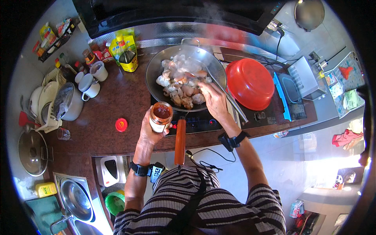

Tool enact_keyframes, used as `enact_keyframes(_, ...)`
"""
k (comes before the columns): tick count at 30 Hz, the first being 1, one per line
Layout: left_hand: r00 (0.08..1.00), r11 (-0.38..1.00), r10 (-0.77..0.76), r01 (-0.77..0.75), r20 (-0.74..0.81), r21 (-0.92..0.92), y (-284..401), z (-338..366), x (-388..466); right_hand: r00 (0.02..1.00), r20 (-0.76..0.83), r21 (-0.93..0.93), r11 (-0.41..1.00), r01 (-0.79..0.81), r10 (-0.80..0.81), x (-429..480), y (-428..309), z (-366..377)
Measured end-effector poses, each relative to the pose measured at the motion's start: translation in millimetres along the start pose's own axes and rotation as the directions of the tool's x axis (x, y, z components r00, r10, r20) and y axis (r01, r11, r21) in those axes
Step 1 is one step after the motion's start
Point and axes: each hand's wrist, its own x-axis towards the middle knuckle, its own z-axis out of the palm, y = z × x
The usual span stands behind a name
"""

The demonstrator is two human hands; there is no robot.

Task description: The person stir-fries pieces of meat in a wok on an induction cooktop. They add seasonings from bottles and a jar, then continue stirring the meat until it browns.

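Observation:
My left hand (pixel 147 127) is wrapped around an uncovered glass jar (pixel 161 120) of dark red sauce, held just in front of the wok. My right hand (pixel 215 98) hangs over the wok's right side, fingertips bent together near the meat; whether anything small is between them is hidden. Steam rises from pale chunks of meat (pixel 182 82) in the steel wok (pixel 155 63). A metal cooking utensil (pixel 236 109) leans across the wok's right rim, its handle beside my right hand. The wok's wooden handle (pixel 180 144) points towards me. A red lid (pixel 121 124) lies on the counter to the left.
An upturned red basin (pixel 249 83) stands right of the wok. Beneath the wok is an induction cooktop (pixel 199 124) with a lit display. Mugs (pixel 89 85), a bottle in a yellow carton (pixel 128 60) and a dish rack (pixel 51 119) line the left. A sink (pixel 75 199) is at lower left.

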Motion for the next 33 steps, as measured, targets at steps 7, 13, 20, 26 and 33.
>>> enact_keyframes(7, 1.000, 1.000, -0.002, 0.002, 0.008, 0.001, -1, 1, 1, 0.998, 0.047, 0.085, 0.996, -0.041, 0.037, -6, 1, -1)
enact_keyframes(13, 1.000, 1.000, -0.007, 0.007, -0.018, 0.007, -2, -2, 5, 0.973, 0.048, 0.193, 0.953, -0.232, 0.227, -15, 11, 3)
enact_keyframes(20, 1.000, 1.000, 0.018, -0.018, -0.013, 0.025, -5, -5, 9, 0.601, 0.063, 0.800, 0.320, -0.507, 0.796, -8, 16, -24)
enact_keyframes(26, 1.000, 0.997, 0.024, -0.024, 0.002, 0.074, -7, -7, 12, 0.633, 0.260, 0.805, 0.198, -0.559, 0.729, -18, -27, -43)
enact_keyframes(33, 1.000, 0.991, 0.006, -0.006, 0.006, 0.136, -9, -4, 16, 0.899, 0.363, 0.447, 0.801, -0.398, 0.244, -19, -79, -35)
